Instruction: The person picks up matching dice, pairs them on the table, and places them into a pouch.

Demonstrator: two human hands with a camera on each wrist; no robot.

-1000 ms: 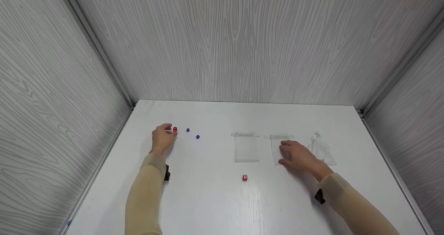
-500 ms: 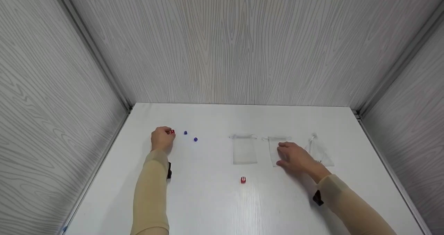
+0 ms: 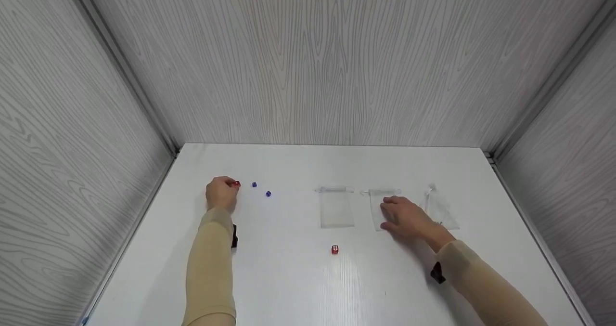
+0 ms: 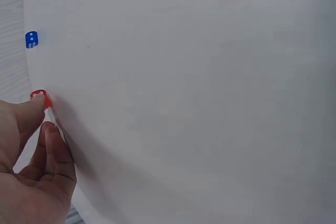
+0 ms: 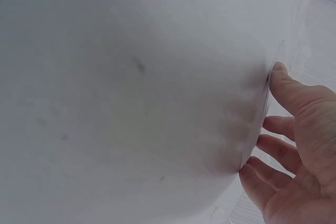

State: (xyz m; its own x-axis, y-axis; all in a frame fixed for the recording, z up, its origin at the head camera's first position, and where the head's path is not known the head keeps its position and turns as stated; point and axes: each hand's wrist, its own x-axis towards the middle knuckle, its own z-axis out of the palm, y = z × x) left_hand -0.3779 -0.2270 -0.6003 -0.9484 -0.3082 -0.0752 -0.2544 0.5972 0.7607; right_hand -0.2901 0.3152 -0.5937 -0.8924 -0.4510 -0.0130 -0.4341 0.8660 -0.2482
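At the far left of the table, my left hand (image 3: 221, 194) pinches a red die (image 3: 237, 183) at its fingertips. The left wrist view shows the thumb over this red die (image 4: 48, 100), which still looks low at the white tabletop. Two blue dice (image 3: 254, 184) lie just right of that hand. Over on the right, my right hand (image 3: 409, 218) rests on a sheer drawstring pouch (image 3: 376, 211) with its fingers spread and loosely bent. The hand covers the pouch's right side. In the right wrist view, the fingertips touch the pouch's clear edge.
A flat sheer pouch (image 3: 337, 214) lies left of the right hand. Another pouch (image 3: 442, 211), gathered at the top, lies partly behind the right wrist. A second red die (image 3: 335, 249) sits nearer the front. Wood-grain panels (image 3: 308, 66) enclose the white table (image 3: 288, 278).
My left fingers have closed on the red die, which was between spread fingertips a second ago. The right hand stays on the pouch. The whole head view has shifted slightly.
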